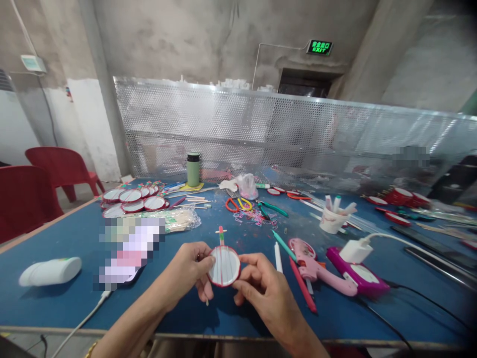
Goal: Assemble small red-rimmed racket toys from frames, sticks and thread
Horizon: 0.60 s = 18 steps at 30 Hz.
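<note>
Between my hands is a small red-rimmed white disc [230, 267], with thin lines across its face. A narrow red and green strip [221, 236] stands up from its top, crossed by a short thin stick. My left hand [196, 268] is closed on the disc's left side, its thumb on the edge of the face. A pale stick tip [207, 302] pokes out beneath those fingers. On the opposite rim, my right hand [257, 281] pinches the disc with thumb and fingers. The fingers behind the disc are partly hidden.
Right of my hands lie a pink glue gun [320, 273], a purple box [357, 273] with a white plug, and a paper cup [333, 220] of pens. Pliers [274, 209] sit among coloured bits. Similar discs [130, 195], a phone [130, 253] and a white bottle [52, 271] are left.
</note>
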### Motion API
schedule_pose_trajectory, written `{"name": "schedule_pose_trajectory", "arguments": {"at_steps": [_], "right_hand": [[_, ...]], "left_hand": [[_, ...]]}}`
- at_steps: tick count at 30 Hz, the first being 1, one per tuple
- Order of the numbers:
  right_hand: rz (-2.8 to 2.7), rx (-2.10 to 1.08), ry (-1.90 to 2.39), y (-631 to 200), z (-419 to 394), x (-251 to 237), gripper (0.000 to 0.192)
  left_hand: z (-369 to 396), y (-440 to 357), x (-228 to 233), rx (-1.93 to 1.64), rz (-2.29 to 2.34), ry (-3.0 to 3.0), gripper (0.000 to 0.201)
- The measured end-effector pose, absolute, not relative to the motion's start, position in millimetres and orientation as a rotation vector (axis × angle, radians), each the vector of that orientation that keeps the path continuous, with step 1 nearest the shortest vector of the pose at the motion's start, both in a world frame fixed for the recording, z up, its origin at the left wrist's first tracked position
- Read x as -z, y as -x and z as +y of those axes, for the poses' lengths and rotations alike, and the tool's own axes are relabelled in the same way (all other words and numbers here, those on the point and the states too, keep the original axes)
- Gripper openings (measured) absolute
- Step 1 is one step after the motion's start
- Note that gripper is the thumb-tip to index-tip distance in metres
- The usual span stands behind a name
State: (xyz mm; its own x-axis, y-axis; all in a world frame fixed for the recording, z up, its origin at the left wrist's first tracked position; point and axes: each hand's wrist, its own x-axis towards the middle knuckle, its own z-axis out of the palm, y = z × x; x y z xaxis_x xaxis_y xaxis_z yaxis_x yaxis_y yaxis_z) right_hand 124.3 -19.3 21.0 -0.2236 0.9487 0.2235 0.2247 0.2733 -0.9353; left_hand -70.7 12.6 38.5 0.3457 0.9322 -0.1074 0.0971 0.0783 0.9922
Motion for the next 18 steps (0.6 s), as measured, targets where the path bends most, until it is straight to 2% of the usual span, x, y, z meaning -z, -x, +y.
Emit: {"name": "schedule_pose_trajectory", "arguments": {"at_steps": [18], "right_hand": [[-1.714, -0.865, 1.120, -127.7, -18.3, -16.5, 0.029]], "left_hand": [[16.0, 66.0, -36.4, -0.855, 0.975, -1.284, 0.026]]}}
